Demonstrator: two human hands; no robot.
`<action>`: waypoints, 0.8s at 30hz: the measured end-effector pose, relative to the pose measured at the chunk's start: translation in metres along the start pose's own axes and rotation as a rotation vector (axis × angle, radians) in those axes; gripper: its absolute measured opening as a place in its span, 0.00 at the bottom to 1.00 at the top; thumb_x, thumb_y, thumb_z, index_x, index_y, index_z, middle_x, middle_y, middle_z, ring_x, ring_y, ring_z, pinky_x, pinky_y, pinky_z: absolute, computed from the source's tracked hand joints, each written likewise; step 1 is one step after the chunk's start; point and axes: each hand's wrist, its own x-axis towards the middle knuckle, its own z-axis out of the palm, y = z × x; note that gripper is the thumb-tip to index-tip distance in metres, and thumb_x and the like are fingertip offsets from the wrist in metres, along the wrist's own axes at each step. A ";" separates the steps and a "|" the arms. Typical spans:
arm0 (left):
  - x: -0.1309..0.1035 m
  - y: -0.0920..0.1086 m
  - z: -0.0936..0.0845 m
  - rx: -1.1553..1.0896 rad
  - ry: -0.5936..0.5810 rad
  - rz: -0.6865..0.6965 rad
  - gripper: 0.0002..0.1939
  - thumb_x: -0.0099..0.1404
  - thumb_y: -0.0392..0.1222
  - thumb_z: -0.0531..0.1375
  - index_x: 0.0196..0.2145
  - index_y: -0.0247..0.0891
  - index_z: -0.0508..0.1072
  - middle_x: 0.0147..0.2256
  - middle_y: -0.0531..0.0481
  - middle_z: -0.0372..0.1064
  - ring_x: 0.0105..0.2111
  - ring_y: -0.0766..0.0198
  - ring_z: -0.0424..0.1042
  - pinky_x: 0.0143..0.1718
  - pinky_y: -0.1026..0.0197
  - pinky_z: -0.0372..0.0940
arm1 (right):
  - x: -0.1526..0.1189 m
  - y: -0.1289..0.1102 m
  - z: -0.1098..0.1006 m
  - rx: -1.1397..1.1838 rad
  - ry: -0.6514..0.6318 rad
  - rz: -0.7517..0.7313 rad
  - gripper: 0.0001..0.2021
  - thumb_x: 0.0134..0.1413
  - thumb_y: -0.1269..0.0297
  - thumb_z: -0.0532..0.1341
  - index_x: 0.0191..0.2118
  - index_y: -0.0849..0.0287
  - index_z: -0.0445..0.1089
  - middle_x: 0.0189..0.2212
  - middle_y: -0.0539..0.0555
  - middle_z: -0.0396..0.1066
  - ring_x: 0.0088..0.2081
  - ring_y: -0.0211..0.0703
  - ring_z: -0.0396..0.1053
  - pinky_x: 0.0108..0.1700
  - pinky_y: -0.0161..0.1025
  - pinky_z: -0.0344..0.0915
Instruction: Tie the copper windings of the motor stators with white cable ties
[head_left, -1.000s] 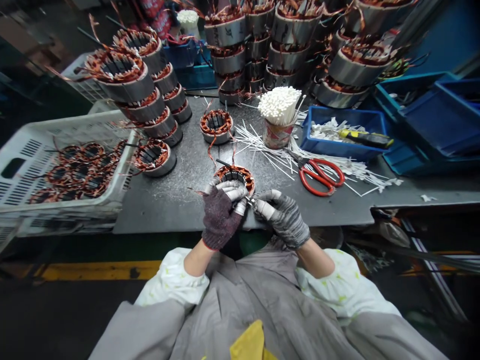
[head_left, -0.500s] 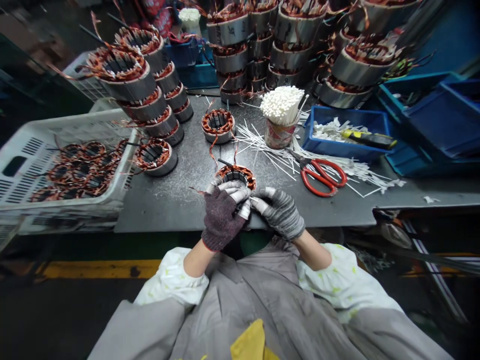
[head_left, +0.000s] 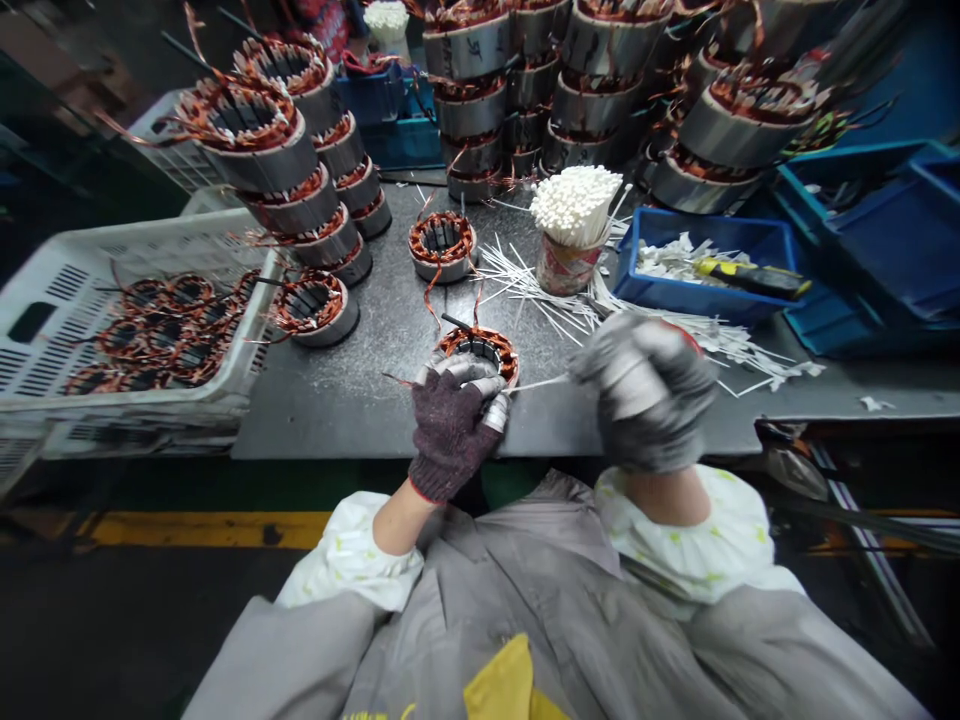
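My left hand [head_left: 459, 420], in a dark maroon fingerless glove with white-taped fingers, is closed on the near side of a copper-wound stator ring [head_left: 484, 348] at the table's front edge. A thin white strip [head_left: 541, 383] stretches from the ring to the fingers of my right hand [head_left: 645, 390]. That hand wears a grey glove, is blurred by motion and is closed on the strip's end. It covers most of the red-handled scissors [head_left: 681, 338]. Behind the ring stands another stator [head_left: 442, 268].
A crate [head_left: 247, 385] of wound rings stands left, beside stacked stators [head_left: 259, 165]. A cup [head_left: 562, 268] of white sticks, loose strips [head_left: 525, 290] and a blue bin [head_left: 697, 295] with a yellow-black tool [head_left: 754, 277] lie right. More stacks [head_left: 465, 50] rise behind.
My right hand has moved right, away from the ring, drawing the white strip out straight and passing over the scissors. My left hand keeps its hold on the ring. The view has shifted slightly.
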 end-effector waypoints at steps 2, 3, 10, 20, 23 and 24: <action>-0.001 0.001 -0.001 -0.001 -0.016 -0.004 0.07 0.67 0.42 0.61 0.43 0.41 0.76 0.46 0.46 0.76 0.54 0.53 0.70 0.61 0.45 0.59 | 0.009 0.007 -0.011 0.086 0.158 -0.032 0.14 0.72 0.59 0.51 0.36 0.54 0.70 0.31 0.51 0.71 0.32 0.41 0.72 0.35 0.41 0.69; -0.001 0.001 -0.002 -0.007 -0.023 -0.002 0.10 0.67 0.43 0.62 0.46 0.41 0.75 0.48 0.45 0.75 0.55 0.53 0.69 0.62 0.44 0.58 | 0.011 0.013 -0.016 0.052 0.156 -0.061 0.11 0.70 0.61 0.53 0.38 0.53 0.71 0.33 0.52 0.73 0.34 0.42 0.73 0.38 0.42 0.70; -0.007 -0.001 0.011 0.071 0.002 -0.038 0.08 0.67 0.46 0.60 0.41 0.42 0.75 0.47 0.46 0.76 0.55 0.52 0.70 0.63 0.42 0.55 | -0.014 0.040 0.005 -0.341 -0.507 -0.399 0.10 0.64 0.59 0.61 0.45 0.51 0.78 0.43 0.56 0.77 0.39 0.47 0.72 0.43 0.47 0.68; -0.013 -0.008 -0.006 0.104 -0.049 0.053 0.11 0.69 0.41 0.58 0.48 0.40 0.73 0.50 0.45 0.75 0.57 0.53 0.70 0.68 0.38 0.48 | -0.012 0.024 0.030 -0.182 -0.451 -0.109 0.12 0.65 0.65 0.55 0.43 0.55 0.77 0.44 0.56 0.78 0.45 0.47 0.75 0.49 0.44 0.72; -0.015 -0.023 -0.027 0.168 -0.094 0.116 0.15 0.68 0.37 0.56 0.51 0.41 0.72 0.51 0.44 0.74 0.58 0.51 0.68 0.69 0.33 0.45 | -0.025 0.018 0.024 -0.127 -0.519 -0.050 0.17 0.65 0.66 0.54 0.56 0.57 0.71 0.54 0.58 0.74 0.55 0.48 0.72 0.58 0.46 0.69; -0.015 -0.029 -0.032 0.183 -0.122 0.143 0.15 0.67 0.37 0.56 0.51 0.41 0.73 0.49 0.44 0.74 0.57 0.51 0.69 0.68 0.32 0.47 | -0.027 0.016 0.026 -0.135 -0.555 -0.028 0.18 0.64 0.66 0.54 0.57 0.58 0.71 0.56 0.59 0.72 0.57 0.49 0.71 0.59 0.46 0.68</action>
